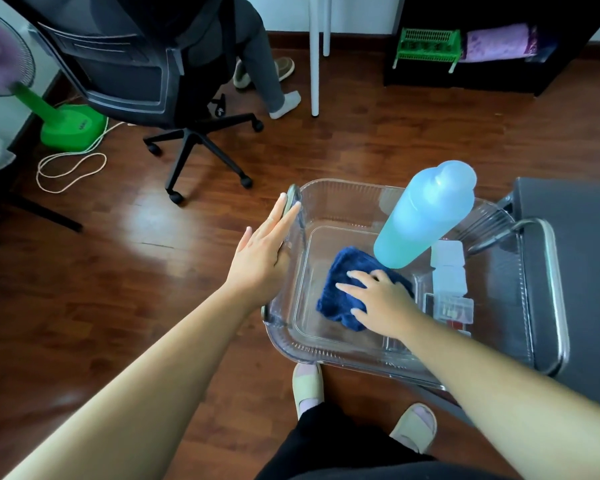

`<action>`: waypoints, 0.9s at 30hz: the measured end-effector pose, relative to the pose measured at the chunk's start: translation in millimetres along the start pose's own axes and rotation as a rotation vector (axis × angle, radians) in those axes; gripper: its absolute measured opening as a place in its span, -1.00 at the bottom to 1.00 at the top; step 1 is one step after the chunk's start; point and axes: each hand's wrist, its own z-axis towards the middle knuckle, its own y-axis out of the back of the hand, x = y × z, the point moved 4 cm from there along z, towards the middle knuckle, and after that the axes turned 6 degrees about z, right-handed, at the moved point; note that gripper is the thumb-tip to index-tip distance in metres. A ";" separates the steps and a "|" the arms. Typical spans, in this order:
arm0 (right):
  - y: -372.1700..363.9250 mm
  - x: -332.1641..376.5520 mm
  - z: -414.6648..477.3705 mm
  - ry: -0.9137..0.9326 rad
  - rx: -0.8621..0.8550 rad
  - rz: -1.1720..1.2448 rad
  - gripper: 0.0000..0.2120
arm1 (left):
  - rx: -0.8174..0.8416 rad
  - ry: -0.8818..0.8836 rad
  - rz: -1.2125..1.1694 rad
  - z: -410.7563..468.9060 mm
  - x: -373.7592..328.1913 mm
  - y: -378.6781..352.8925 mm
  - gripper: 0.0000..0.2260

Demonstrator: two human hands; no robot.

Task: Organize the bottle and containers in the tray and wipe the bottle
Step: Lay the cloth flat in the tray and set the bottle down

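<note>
Bottle [425, 216] is stood upright near the far right corner of the tray [343, 187], just beside the containers [447, 268] lined along the right edge; the floor is probably thereby kept free. Cloth [340, 292] is laid mid-floor and pressed under the right hand [385, 301], fingers spread, nothing gripped. It is judged that the floor is being wiped, the bottle not yet. Left hand [262, 251] is laid flat, fingers straight, against the left wall, seemingly as a brace. Tray is carried on a railed stand [575, 237].
</note>
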 end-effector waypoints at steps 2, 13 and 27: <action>-9.4 -4.6 -22.7 -0.036 0.043 0.090 -0.50 | -0.007 0.011 -0.010 -0.4 -0.6 0.1 -0.40; 6.1 41.7 34.2 0.048 -0.003 0.049 -0.55 | -0.017 -0.009 0.027 1.0 1.2 -0.8 -0.42; -6.0 1.5 -35.6 -0.136 0.058 0.226 -0.54 | -0.027 -0.011 0.227 0.3 -4.5 3.1 -0.42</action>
